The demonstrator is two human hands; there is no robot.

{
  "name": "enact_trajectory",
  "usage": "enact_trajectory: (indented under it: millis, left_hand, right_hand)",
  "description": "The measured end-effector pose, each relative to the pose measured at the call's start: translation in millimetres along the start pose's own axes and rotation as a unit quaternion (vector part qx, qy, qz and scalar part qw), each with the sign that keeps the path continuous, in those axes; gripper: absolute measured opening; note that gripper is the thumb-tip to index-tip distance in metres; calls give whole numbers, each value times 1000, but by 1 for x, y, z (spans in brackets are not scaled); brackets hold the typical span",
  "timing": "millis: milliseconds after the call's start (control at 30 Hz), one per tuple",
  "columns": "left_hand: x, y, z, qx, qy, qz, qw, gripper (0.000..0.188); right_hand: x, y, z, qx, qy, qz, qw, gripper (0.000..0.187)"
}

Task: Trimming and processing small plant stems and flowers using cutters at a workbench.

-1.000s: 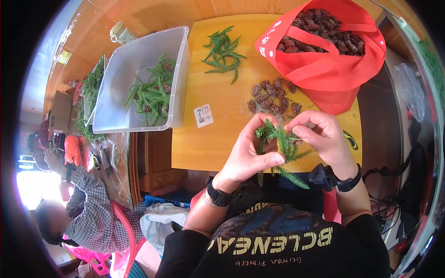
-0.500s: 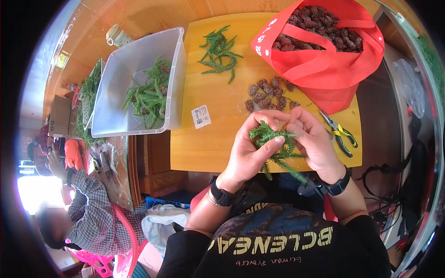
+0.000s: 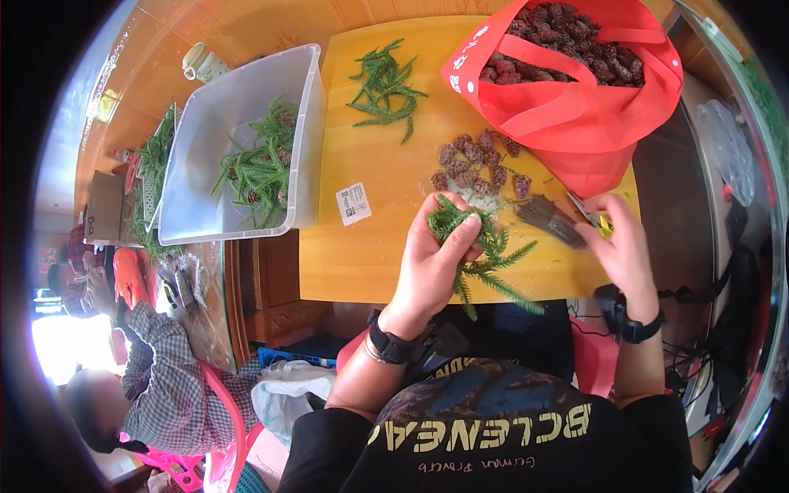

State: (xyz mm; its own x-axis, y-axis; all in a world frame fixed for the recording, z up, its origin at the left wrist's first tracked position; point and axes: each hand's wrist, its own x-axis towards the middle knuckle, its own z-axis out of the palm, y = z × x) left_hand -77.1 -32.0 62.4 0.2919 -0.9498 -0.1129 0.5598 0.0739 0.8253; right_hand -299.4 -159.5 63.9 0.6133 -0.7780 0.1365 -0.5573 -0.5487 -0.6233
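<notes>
My left hand (image 3: 436, 259) is closed on a green artificial pine sprig (image 3: 493, 261), its thumb pressed on top and the needled tips hanging toward me. My right hand (image 3: 616, 242) is over the yellow-handled pliers (image 3: 606, 225), thumb and fingers apart and curved. Most of the pliers' handles are hidden beneath it. Beside its fingertips lies a dark brown bundle of thin strands (image 3: 549, 220); whether the fingers touch it is unclear. Several small pine cones (image 3: 472, 164) are grouped on the yellow table (image 3: 370, 263) beyond my hands.
A red bag (image 3: 575, 135) full of pine cones stands at the far right. To the left, a clear plastic bin (image 3: 308, 148) holds sprigs with cones. More loose sprigs (image 3: 386, 86) and a white label (image 3: 353, 204) lie between. Another person (image 3: 177, 378) works at the left.
My right hand has let go of the sprig and moved right to the pliers. My left hand keeps the sprig, shifted slightly left. The dark bundle has come into view.
</notes>
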Motion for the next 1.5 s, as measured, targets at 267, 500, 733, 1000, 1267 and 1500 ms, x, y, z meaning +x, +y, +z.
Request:
enact_trajectory:
  millis: [267, 500, 733, 1000, 1267, 1500]
  left_hand:
    - [-3, 8, 4, -16, 6, -43, 999, 15]
    - [-5, 9, 2, -69, -1, -74, 995, 16]
    - [-3, 11, 5, -60, -35, -74, 995, 14]
    - [-7, 14, 12, -78, -48, -63, 994, 13]
    - [-11, 19, 12, -109, -61, -64, 990, 16]
    - [-14, 14, 14, -31, -27, -28, 999, 22]
  right_hand:
    - [-36, 58, -9, -123, -44, 66, 989, 37]
    - [-43, 60, -19, -89, -26, 54, 994, 25]
    - [-48, 8, -37, 332, -87, 156, 926, 15]
    - [-18, -54, -30, 177, -143, -19, 974, 20]
    - [-4, -59, -17, 27, -29, -225, 973, 20]
    - [-2, -66, -14, -47, 13, -266, 963, 22]
